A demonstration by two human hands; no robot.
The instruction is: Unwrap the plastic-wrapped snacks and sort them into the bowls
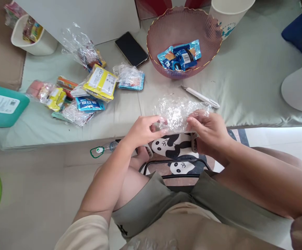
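A crumpled clear plastic bag (175,113) is stretched between my two hands at the front edge of the cloth-covered surface. My left hand (147,130) pinches its left side between thumb and fingers. On the right side, my right hand (208,126) grips the bag with thumb against bent fingers. Just behind the bag lies a white pen-like cutter (201,98). Farther back, a pink ribbed glass bowl (184,26) with a gold rim holds several blue snack packets (183,57). To the left is a pile of packets, among them a yellow packet (101,82).
A black phone (131,49) lies left of the bowl. White bins stand at the upper left (36,43), upper right (230,12) and right edge (299,86). A teal container (3,106) is at far left. Below the surface's edge is a black metal bar (177,176).
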